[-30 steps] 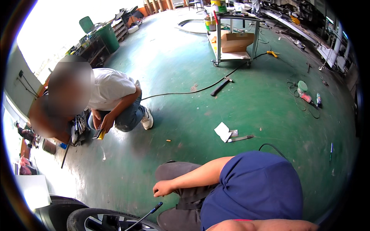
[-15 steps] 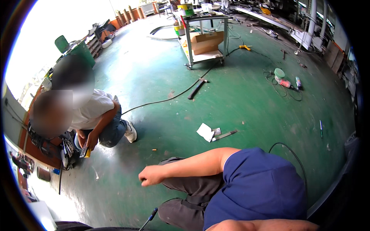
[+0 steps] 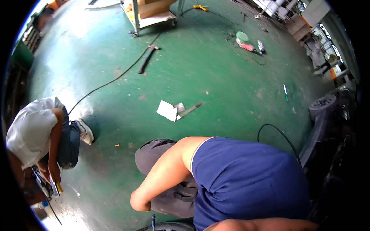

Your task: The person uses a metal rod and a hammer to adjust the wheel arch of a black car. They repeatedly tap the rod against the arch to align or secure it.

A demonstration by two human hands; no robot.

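My right arm, bare below a blue sleeve, reaches left past my bent knees in dark trousers. At its end my right hand [image 3: 140, 202] is curled into a rounded shape beside my knee, its fingers turned out of view; whatever it may hold is hidden. Just below it, close by but apart, stands a blue-handled tool [image 3: 153, 220] like a screwdriver. This rises in front of a round black tyre-like rim [image 3: 169, 226] at the lower edge. My left hand is out of the picture.
A crouching person in a white shirt [image 3: 36, 129] grips a yellow-and-grey tool [image 3: 56, 187] at left. On the green floor lie white paper [image 3: 166, 110], a flat metal strip [image 3: 190, 110], a hammer [image 3: 146, 59] and a cable [image 3: 111, 81]. A wheeled cart [image 3: 156, 20] stands beyond.
My view has swung right and downward, so floor items sit farther left and higher. My right forearm now slopes more steeply down, bringing the hand lower, nearer the blue-handled tool.
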